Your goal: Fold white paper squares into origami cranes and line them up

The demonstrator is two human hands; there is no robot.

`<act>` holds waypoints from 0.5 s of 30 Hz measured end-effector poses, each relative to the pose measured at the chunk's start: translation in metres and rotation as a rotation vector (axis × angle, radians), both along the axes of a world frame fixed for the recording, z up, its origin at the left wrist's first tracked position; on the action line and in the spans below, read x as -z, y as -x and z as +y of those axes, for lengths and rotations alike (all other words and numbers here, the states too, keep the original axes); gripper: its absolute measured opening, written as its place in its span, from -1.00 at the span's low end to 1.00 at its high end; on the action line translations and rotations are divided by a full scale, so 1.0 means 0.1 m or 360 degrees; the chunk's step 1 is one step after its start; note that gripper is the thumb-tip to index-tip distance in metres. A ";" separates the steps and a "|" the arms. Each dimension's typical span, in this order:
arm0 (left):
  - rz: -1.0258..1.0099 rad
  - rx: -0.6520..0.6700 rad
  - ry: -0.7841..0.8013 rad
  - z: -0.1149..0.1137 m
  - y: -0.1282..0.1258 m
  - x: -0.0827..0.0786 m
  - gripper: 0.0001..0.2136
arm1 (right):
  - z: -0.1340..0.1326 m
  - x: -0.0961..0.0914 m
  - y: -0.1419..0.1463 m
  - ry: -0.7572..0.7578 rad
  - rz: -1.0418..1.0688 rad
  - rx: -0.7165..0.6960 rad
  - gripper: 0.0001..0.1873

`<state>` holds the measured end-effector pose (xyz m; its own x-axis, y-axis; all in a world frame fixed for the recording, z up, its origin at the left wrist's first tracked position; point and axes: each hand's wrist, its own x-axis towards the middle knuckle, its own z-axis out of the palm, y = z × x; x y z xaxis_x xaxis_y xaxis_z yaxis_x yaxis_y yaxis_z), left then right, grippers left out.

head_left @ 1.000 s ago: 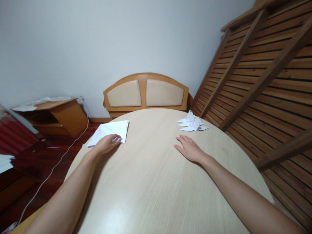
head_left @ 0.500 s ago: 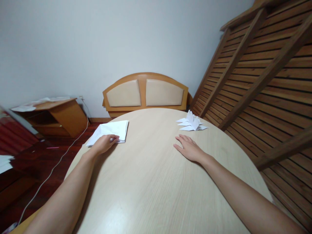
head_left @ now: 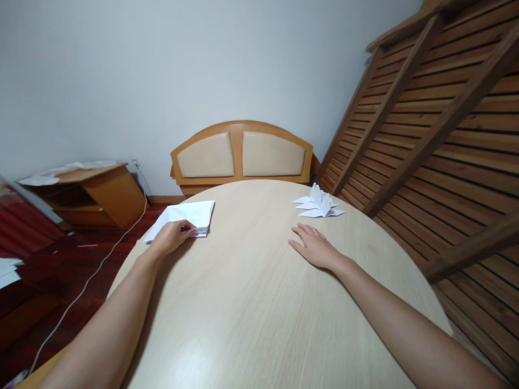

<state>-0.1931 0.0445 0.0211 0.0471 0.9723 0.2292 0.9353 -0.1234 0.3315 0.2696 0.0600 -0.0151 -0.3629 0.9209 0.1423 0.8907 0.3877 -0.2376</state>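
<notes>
Loosely spread right hand near folded paper shapes, left hand pinching paper stack, white sheets atop open-fronted cabinet

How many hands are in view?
2: the left hand at the near edge of the white paper stack, and the right hand in front of the folded paper figures. None seems hidden.

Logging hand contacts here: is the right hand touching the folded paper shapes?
No, the right hand is open, with table showing between it and the folded paper shapes.

Round table with paper stack, paper figures
</notes>
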 end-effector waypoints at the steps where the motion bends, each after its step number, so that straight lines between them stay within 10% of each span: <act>1: -0.0032 -0.0007 -0.0002 -0.01 0.00 0.00 -0.57 | 0.00 0.00 0.00 0.0002 0.0001 -0.0001 -0.35; 8: -0.0034 -0.0129 -0.0567 -0.14 -0.35 -0.23 -0.63 | -0.01 0.00 -0.01 0.0006 0.0005 0.0016 -0.35; 15: 0.0213 0.0858 -0.0354 -0.62 -1.58 -0.30 -0.78 | -0.06 -0.19 0.09 -0.0185 0.0357 -0.0114 -0.57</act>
